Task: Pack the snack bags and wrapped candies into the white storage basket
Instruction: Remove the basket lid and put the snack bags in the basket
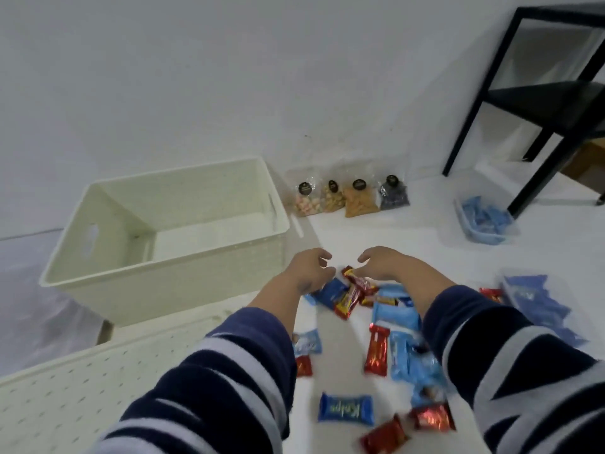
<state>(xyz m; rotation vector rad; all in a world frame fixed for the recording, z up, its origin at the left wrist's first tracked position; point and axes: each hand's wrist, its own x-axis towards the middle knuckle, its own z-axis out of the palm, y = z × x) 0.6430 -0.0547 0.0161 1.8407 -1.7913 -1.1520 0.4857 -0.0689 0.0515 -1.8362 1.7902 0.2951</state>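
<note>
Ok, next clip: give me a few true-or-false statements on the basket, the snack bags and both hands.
1. The white basket holds several candies. False: nothing shows inside it.
2. Four snack bags stand in a row by the wall. True.
3. The left hand grips a snack bag. False: it hovers over the candy pile, fingers curled, holding nothing.
4. The right hand reaches over the same pile. True.
5. A blue wrapped candy lies near the bottom of the view. True.

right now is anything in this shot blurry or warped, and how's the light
Head view: wide-angle bend bows the black shelf frame and white basket; near candies and sleeves smear with motion blur; light is dim, flat and bluish, with soft shadows only.
</note>
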